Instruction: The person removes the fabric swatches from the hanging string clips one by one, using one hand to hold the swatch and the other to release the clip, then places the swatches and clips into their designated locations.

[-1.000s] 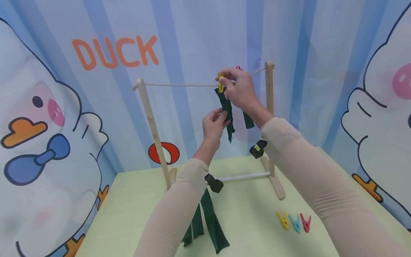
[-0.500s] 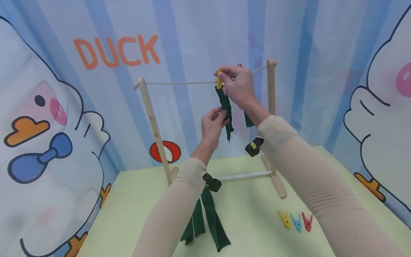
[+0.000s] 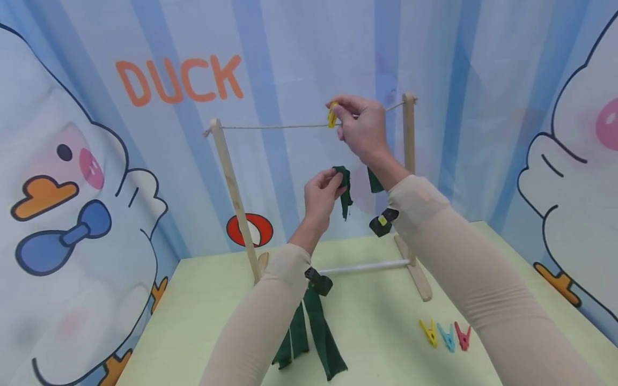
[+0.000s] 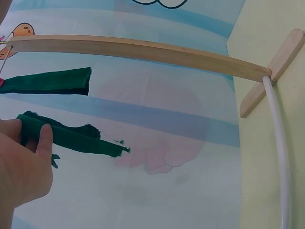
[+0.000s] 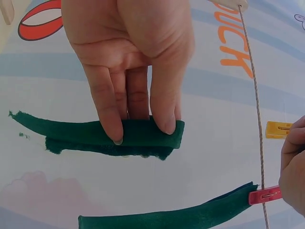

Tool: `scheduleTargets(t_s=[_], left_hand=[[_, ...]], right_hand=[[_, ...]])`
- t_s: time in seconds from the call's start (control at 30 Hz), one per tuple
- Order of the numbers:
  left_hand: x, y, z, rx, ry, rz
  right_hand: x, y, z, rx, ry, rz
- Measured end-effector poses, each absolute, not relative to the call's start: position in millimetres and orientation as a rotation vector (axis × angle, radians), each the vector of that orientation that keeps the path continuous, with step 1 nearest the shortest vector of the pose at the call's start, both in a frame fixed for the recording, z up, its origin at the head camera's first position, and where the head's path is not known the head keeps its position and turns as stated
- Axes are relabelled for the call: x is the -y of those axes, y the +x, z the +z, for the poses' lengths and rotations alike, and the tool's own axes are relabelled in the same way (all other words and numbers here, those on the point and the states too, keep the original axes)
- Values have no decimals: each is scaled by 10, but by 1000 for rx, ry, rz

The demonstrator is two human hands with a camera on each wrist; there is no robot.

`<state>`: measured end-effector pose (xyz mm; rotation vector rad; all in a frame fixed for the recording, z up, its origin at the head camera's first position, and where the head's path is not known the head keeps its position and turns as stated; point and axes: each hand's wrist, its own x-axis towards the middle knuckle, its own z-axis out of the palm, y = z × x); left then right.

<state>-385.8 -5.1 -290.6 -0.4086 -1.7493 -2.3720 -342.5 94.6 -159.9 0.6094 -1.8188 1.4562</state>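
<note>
My left hand [image 3: 319,197] pinches a dark green cloth strip [image 3: 346,199] with a frayed end, held below the rope [image 3: 275,127]. Up at the rope, my right hand [image 3: 365,128] pinches a yellow clothespin [image 3: 331,117]. In the right wrist view that yellow clothespin [image 5: 276,130] is beside the rope [image 5: 256,95], with no cloth in it. Another green strip [image 5: 167,217] hangs from the rope by a red clothespin [image 5: 264,195]; in the head view my right forearm partly hides this strip [image 3: 374,181].
Wooden posts [image 3: 230,187] [image 3: 409,161] carry the rope, and a white bar [image 3: 367,266] joins them low down. Several green strips [image 3: 324,338] lie on the table [image 3: 386,343], partly behind my left sleeve. Yellow [image 3: 428,333], blue [image 3: 446,338] and red clothespins [image 3: 462,336] lie at the right.
The green strip has come away from the yellow clothespin. Its top now sits lower, at my left fingers, while the clothespin stays up in my right hand and has risen slightly.
</note>
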Motion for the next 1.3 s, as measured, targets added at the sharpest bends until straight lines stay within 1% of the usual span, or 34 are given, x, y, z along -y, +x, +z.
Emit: scheduleTargets(t_s=[0.13, 0.3, 0.4, 0.5, 0.7, 0.87, 1.17, 1.3], left_hand=[[70, -3859, -2921, 1769, -421, -2361], [84, -3846, -2961, 1788, -411, -2360], [93, -3822, -2997, 1796, -416, -2365], [109, -3794, -3038, 1809, -432, -2361], [147, -3746, -3097, 1918, -396, -2257], [189, -3722, -3127, 1962, -369, -2198], [258, -3688, -3234, 1838, -454, -2400], [307, -3684, -3305, 1799, -437, -2473]], right_hand=[[-949, -3454, -1613, 1806, 628, 1422], [-1005, -3606, -1691, 1827, 671, 1391], [-1045, -3603, -1749, 1853, 714, 1348], [-1090, -3555, -1813, 1881, 735, 1268], [-1213, -3385, -1920, 1912, 644, 1069], [-1291, -3265, -1934, 1884, 608, 977], [-1474, -3086, -2009, 1919, 542, 1002], [-1558, -3035, -2094, 1942, 536, 987]])
